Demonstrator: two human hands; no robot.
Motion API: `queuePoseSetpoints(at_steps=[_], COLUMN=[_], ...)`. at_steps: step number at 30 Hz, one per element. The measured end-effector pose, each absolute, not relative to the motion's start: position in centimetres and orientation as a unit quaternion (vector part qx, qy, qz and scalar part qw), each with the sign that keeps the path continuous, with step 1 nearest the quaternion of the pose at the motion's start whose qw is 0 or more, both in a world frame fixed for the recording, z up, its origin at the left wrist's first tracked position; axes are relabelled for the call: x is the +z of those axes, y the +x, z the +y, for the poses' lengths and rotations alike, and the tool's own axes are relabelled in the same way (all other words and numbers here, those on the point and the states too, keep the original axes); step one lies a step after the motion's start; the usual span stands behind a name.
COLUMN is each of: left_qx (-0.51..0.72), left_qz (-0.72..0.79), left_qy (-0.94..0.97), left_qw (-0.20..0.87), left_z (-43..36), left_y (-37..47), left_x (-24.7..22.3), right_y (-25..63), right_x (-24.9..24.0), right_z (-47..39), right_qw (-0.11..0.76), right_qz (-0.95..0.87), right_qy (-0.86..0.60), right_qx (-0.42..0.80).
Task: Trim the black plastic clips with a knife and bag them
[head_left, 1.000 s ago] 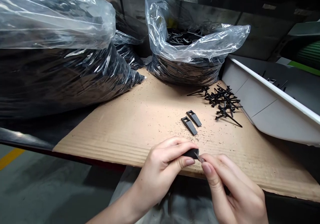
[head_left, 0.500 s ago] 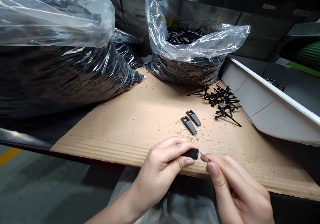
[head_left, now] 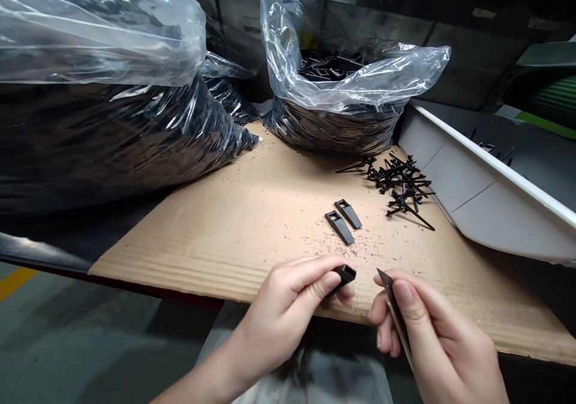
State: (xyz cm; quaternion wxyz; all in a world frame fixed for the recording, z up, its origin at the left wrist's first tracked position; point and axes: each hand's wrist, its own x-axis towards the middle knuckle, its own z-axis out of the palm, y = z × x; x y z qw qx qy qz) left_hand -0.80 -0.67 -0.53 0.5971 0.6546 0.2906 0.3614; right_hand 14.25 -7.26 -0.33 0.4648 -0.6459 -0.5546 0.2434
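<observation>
My left hand (head_left: 299, 293) pinches a small black plastic part (head_left: 345, 275), its hollow end turned to the right. My right hand (head_left: 436, 326) grips a slim metal blade (head_left: 390, 299), its pointed tip up and to the left, a short gap away from the part. Beyond the hands, two flat black wedge-shaped pieces (head_left: 340, 227) with square holes lie side by side on the cardboard (head_left: 216, 230). The rest of the blade is hidden by the right palm.
A heap of black sprue-like plastic pieces (head_left: 400, 179) lies near a white tray (head_left: 477, 194) on the right. An open clear bag (head_left: 333, 122) of black parts stands behind, and a larger full bag (head_left: 112, 134) fills the left. Small dark shavings dot the cardboard.
The blade has drawn back to the right from the part's end and now points up. In my left hand the part has turned, showing its hollow end.
</observation>
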Motion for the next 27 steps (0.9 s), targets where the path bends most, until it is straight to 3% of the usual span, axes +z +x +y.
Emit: queuePoseSetpoints(at_steps=[10, 27], left_qx=[0.345, 0.321], left_qz=[0.274, 0.266], left_qy=[0.572, 0.618], left_qw=[0.692, 0.666], left_z=[-0.5, -0.3], left_y=[-0.9, -1.2], left_x=[-0.3, -0.3], right_y=[14.0, 13.7], right_x=[-0.2, -0.4], right_z=[-7.2, -6.2], right_qw=[0.448, 0.41], right_qz=[-0.691, -0.722], right_qy=[-0.554, -0.549], right_qx=[0.121, 0.092])
